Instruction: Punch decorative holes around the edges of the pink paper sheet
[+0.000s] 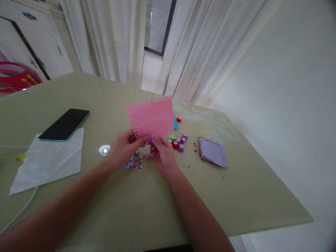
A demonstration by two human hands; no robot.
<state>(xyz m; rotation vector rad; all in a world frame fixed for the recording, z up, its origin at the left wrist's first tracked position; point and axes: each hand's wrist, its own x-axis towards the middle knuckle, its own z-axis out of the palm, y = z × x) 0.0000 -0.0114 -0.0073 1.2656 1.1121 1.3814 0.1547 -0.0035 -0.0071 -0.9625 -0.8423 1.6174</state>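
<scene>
Pink paper, a sheet [151,115] notched with small holes along its top and left edges, stands tilted up at twelve o'clock from the two hands, which touch its lower edge at about eight and five. Left hand [123,146]: thumb and fingers pinch the sheet's lower left part, some fingertips lost to sight. Right hand [166,155]: thumb and curled fingers grip a purple object [151,141] at the lower edge, so covered that its shape cannot be made out; nor can one tell how far the paper enters it. Behind the sheet, at two o'clock from the hands, only a corner of something blue [175,123] shows, with a small red eyed figure [179,119] just beside it. Other eyed figures [181,148] crowd near the right hand at three, some partly hidden by one another; farther out lies a lavender-topped stack of cards [213,152]. Paper bits [134,162], too small to count, lie at seven. At the bottom, a black thing [170,248] is cut off; at ten, a red object [19,78] is too.
</scene>
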